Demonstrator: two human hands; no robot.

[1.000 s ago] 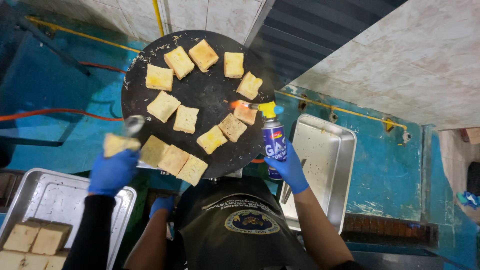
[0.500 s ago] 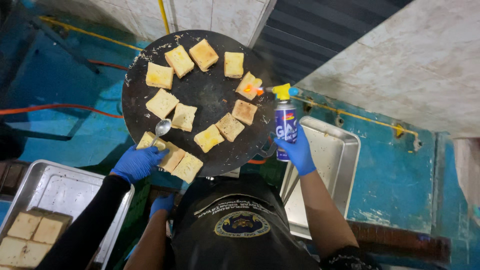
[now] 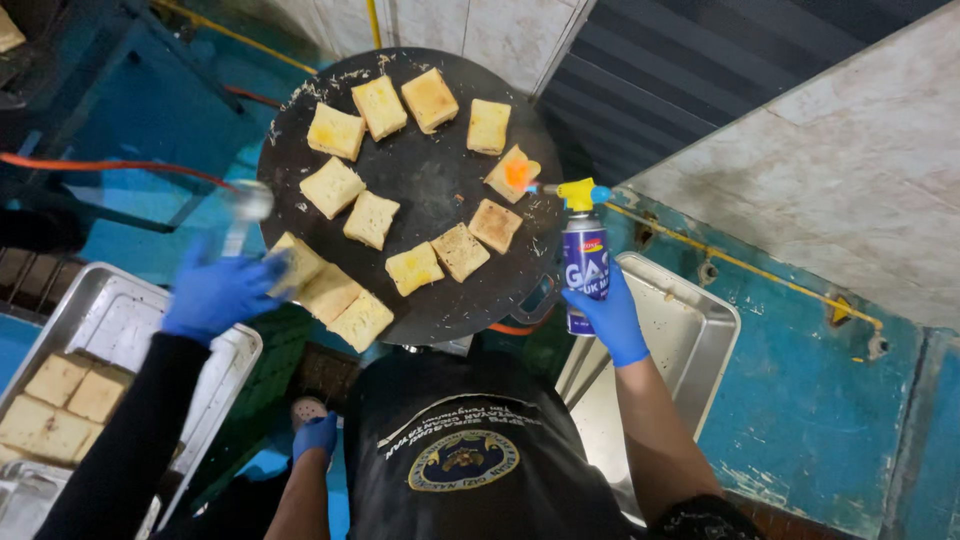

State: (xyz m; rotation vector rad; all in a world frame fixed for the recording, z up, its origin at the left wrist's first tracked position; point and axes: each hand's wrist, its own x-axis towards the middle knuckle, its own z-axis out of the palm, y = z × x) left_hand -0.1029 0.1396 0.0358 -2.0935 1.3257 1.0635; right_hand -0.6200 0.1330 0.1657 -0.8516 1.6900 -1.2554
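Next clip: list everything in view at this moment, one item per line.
griddle: one, black, round, centre
toast squares: thirteen, golden, on the griddle
bread squares: about four, pale, in the left tray
metal trays: two, silver, either side of the griddle
torch can: one, blue, yellow nozzle, flame on a toast at the griddle's right edge
spoon: one, blurred, in the co-worker's hand
co-worker's hand: one, blue glove, black sleeve, griddle's left edge
apron: one, black, below
left hand: blue glove, low beside apron
right hand: blue glove, gripping torch can
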